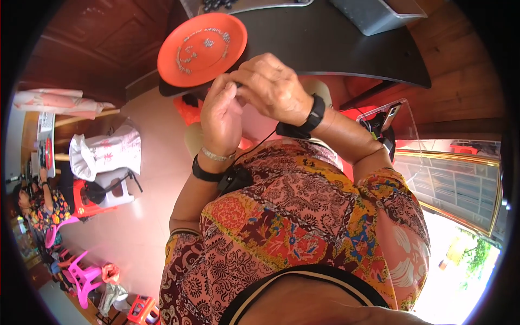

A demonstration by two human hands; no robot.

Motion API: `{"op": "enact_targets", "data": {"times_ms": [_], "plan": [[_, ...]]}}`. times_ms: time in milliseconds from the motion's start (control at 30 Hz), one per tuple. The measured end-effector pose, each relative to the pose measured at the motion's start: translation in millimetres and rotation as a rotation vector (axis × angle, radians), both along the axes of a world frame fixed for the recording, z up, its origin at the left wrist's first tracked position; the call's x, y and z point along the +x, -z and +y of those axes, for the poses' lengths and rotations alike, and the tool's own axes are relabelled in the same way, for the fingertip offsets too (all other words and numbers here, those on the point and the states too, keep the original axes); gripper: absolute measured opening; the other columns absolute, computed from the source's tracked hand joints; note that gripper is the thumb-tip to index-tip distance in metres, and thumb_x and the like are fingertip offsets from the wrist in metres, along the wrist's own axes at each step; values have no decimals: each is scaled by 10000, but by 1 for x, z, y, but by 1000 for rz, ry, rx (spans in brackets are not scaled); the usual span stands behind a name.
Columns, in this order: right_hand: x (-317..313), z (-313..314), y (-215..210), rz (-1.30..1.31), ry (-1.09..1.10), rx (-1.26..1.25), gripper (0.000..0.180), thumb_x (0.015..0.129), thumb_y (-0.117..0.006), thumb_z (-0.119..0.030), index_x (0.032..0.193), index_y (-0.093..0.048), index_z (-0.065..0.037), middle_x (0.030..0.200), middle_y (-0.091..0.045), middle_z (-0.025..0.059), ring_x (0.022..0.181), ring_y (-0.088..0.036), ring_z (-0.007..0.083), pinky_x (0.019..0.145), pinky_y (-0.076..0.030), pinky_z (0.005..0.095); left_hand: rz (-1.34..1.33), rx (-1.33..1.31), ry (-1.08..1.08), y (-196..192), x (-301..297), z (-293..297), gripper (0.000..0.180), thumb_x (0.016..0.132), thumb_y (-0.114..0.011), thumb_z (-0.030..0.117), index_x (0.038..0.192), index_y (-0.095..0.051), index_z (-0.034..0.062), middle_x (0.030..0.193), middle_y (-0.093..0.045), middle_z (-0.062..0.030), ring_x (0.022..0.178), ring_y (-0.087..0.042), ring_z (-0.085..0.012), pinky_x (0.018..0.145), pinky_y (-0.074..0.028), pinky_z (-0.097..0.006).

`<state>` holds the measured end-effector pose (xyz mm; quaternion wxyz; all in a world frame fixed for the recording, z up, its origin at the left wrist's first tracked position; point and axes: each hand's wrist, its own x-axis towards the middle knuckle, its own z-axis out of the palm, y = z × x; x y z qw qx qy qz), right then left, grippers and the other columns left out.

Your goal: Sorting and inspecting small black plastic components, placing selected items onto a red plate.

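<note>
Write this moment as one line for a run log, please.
left hand: fingertips pinched together | right hand: touching left, item between unclear | orange plate: on dark table edge

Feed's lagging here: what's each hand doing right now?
Left hand: fingers curled, pinching something too small to identify.
Right hand: closed, fingertips meeting the left's; contents hidden.

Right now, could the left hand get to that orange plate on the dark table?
Probably yes. The left hand is raised just below the orange plate, which sits at the near edge of the dark table, and nothing lies between them. Its fingers meet the right hand, possibly pinching something small.
</note>
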<state>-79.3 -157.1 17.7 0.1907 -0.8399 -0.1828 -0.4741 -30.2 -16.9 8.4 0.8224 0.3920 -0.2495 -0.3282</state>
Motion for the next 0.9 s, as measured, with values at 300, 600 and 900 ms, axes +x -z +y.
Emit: {"op": "enact_targets", "data": {"times_ms": [300, 600, 900], "plan": [[-8, -17, -10, 105, -30, -31, 256, 707, -725, -83, 946, -654, -29, 905, -625, 77, 829, -609, 260, 722, -527, 355, 61, 43, -24, -2, -3, -7, 287, 969, -404, 246, 1055, -532, 4, 940, -580, -85, 867, -566, -174, 813, -440, -317], [-14, -185, -140, -216, 776, -117, 207, 772, -625, -67, 966, -655, 2, 1012, -628, 160, 970, -585, 342, 819, -484, 400, 106, 182, -8, 0, 2, -2, 306, 959, -434, 269, 1045, -569, 8, 926, -611, -86, 819, -592, -187, 771, -455, -309], [18, -155, -111, 345, 348, 205, 188, 784, -655, -140, 916, -674, -9, 838, -630, 183, 828, -611, 352, 721, -499, 390, 133, 208, -28, 1, -7, 3, 256, 940, -449, 243, 989, -562, 20, 906, -608, -93, 799, -599, -196, 741, -458, -311]]}}
